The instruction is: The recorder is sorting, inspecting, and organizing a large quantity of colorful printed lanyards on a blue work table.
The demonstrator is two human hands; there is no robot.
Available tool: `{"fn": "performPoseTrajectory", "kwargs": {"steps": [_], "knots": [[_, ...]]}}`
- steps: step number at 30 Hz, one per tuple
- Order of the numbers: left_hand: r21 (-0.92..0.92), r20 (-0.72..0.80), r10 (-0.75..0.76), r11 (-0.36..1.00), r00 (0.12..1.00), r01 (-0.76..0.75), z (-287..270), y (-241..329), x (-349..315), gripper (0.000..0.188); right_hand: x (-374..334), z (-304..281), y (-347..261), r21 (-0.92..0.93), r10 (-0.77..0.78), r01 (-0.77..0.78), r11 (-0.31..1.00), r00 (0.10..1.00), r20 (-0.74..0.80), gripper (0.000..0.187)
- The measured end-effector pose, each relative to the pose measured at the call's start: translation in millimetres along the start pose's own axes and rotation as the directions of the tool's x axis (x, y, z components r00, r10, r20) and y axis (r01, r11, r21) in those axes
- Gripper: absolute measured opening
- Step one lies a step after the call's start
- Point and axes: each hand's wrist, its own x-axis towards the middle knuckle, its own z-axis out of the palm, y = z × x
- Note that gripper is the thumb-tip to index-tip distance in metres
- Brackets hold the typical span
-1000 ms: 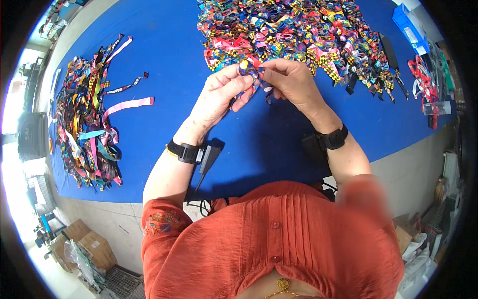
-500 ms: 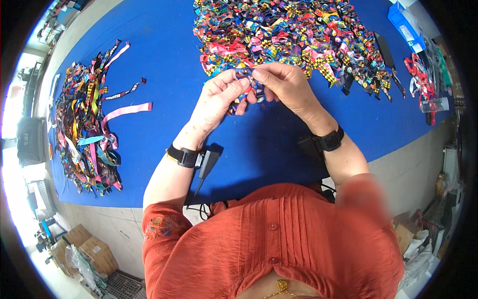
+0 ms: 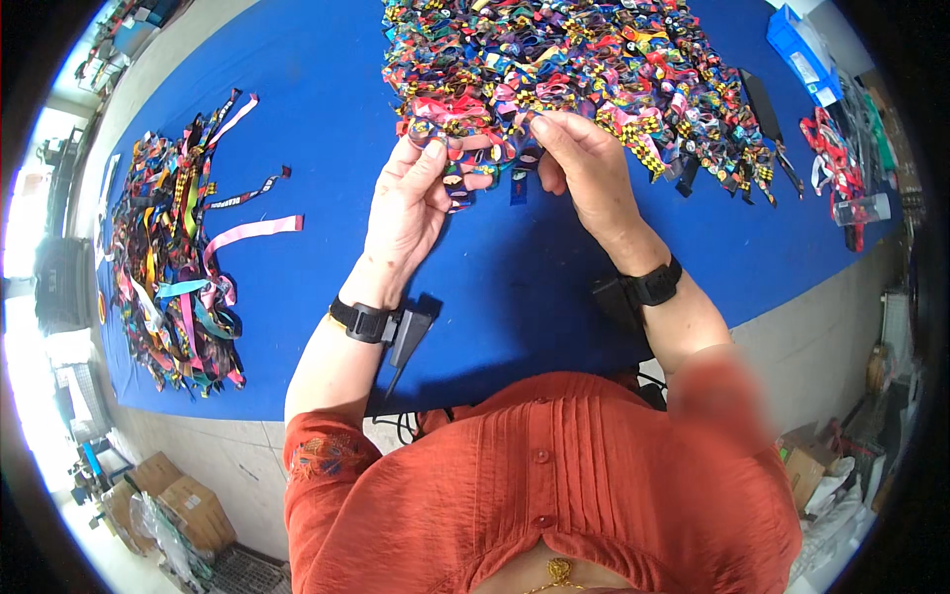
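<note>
Pinching one patterned ribbon strip (image 3: 473,148) at both ends, left hand (image 3: 411,203) and right hand (image 3: 584,168) fingertips closed; long axis runs left-right between them, against the near edge of the ribbon heap (image 3: 584,69)

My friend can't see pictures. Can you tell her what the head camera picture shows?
Two hands, left hand and right hand, hold a colourful ribbon between them over a blue table. A big tangled ribbon heap lies just beyond the hands, and a row of flat strips lies on the person's left.
</note>
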Motion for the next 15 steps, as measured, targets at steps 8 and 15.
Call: {"fn": "performPoseTrajectory", "kwargs": {"steps": [8,15], "knots": [[0.06,0.056,-0.053,0.997,0.997,0.049,-10,-3,0,0.022,0,5,3,0.055,0.062,-0.063,0.996,0.998,0.024,0.027],[0.081,0.047,-0.051,0.996,0.998,0.047,-6,0,-3,0.015,-2,7,2,0.018,0.051,-0.053,0.998,0.991,0.124,0.021]]}}
